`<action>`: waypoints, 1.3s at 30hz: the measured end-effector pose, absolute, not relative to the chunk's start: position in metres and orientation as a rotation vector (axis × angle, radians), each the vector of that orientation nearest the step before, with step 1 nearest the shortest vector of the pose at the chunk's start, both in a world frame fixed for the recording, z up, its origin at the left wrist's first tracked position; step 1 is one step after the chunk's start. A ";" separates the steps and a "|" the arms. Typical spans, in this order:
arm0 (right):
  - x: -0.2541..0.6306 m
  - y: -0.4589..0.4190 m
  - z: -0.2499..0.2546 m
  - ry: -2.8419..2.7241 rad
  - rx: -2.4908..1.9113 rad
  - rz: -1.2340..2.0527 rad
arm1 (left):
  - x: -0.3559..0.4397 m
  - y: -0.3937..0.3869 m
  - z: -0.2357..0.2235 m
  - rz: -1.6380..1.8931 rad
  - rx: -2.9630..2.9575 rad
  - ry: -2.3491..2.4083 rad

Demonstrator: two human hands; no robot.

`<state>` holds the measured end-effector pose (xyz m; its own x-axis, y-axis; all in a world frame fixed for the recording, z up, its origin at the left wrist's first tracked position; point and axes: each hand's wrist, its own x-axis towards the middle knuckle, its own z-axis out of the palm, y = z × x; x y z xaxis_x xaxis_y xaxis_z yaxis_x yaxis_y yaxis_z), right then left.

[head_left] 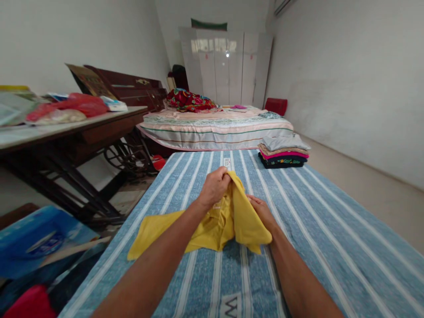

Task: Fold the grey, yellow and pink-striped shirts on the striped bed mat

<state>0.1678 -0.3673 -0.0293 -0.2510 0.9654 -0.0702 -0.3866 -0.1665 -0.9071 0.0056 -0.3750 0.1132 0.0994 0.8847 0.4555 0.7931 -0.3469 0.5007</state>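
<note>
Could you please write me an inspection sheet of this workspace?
Surface: blue-and-white striped cover, fairly flat, with printed lettering.
Things in hand: yellow garment, partly lifted, the rest lying on the cover.
Beside it: folded stack near the far right corner.
Clutter: red plastic bag among packets on the left table; blue package below.
Grip: left hand clutches the garment; right hand is at its edge, hold unclear.
Cables: nothing seen.
Surroundings: bed beyond, pale wardrobe behind it.

There are two hands, one yellow garment, one clothes stack, one wardrobe.
</note>
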 end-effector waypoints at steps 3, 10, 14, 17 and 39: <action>0.162 -0.369 -0.030 -1.020 -0.821 1.659 | -0.006 -0.373 0.144 1.331 2.140 1.879; 0.175 -0.385 0.008 -1.088 -0.682 1.552 | 0.005 -0.393 0.191 1.023 2.608 2.020; 0.183 -0.403 0.039 -1.235 -0.628 1.342 | 0.029 -0.400 0.200 0.695 2.833 1.867; 0.184 -0.414 0.053 -1.124 -0.846 1.215 | 0.045 -0.400 0.204 0.624 2.899 1.696; 0.233 -0.398 -0.004 -1.979 -1.562 0.276 | -0.004 -0.448 0.043 0.100 2.349 2.045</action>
